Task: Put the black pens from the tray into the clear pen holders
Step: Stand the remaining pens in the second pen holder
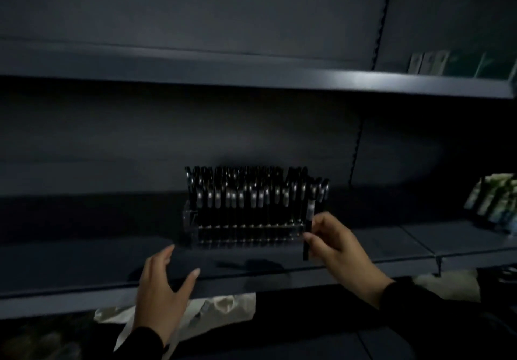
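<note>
Black pens (246, 197) are packed upright in a clear pen holder (243, 233) set on a dark shelf (84, 261). A few more pens (310, 214) are held upright at the holder's right end, pinched by the right hand (333, 242). The left hand (162, 287) is spread with relaxed fingers over the shelf's front edge, grasping nothing. Greenish packages (495, 203) are seen on the shelf at far right, blurred in dim light.
</note>
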Motion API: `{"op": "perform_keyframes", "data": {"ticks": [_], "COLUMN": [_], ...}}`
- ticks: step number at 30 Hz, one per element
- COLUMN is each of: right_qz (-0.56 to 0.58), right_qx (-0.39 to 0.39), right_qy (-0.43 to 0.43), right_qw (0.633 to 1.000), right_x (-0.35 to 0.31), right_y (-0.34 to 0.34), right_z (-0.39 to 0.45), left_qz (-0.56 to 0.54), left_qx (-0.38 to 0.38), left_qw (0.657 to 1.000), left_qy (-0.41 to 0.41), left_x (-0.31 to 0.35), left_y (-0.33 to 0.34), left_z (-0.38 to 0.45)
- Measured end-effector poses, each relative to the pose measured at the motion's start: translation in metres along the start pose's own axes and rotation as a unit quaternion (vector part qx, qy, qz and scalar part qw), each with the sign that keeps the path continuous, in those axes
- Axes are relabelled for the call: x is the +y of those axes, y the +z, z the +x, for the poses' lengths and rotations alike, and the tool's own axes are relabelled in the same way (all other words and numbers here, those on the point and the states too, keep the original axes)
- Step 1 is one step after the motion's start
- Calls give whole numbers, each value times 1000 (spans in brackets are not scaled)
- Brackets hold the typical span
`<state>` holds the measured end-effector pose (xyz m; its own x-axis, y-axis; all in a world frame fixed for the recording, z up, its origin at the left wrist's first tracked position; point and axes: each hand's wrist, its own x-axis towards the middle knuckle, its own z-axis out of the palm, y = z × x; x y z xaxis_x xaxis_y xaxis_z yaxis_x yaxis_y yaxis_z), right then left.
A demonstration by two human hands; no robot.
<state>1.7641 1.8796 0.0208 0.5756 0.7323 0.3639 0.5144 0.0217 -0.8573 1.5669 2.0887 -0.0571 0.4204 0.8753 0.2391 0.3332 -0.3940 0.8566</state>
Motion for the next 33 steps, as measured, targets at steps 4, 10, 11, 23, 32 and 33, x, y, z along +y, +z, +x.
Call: {"op": "perform_keyframes", "data": {"ticks": [4, 10, 11, 23, 32, 33], "right_qz": [-5, -41, -48, -62, -67, -65], "right_qx": [77, 109, 113, 130, 131, 134], "right_qy": [5, 32, 32, 28, -5, -5], "right_qw": [997, 993, 992, 989, 989, 989], "right_x": [-7, 8, 10, 22, 23, 24], "right_y": [-11, -13, -12, -7, 1, 1], "right_z": [41, 76, 77, 85, 88, 88], "left_qz": [11, 22, 34, 101, 123, 124], "left_qx": [-44, -75, -78, -72, -71, -71], "left_qw": [999, 997, 996, 990, 987, 987], "left_qy": [-7, 19, 28, 72, 76, 78], "left_x": [16, 14, 13, 3, 3, 3], "left_y": [1, 11, 13, 21, 23, 23], "left_z": [35, 60, 62, 74, 74, 74]}}
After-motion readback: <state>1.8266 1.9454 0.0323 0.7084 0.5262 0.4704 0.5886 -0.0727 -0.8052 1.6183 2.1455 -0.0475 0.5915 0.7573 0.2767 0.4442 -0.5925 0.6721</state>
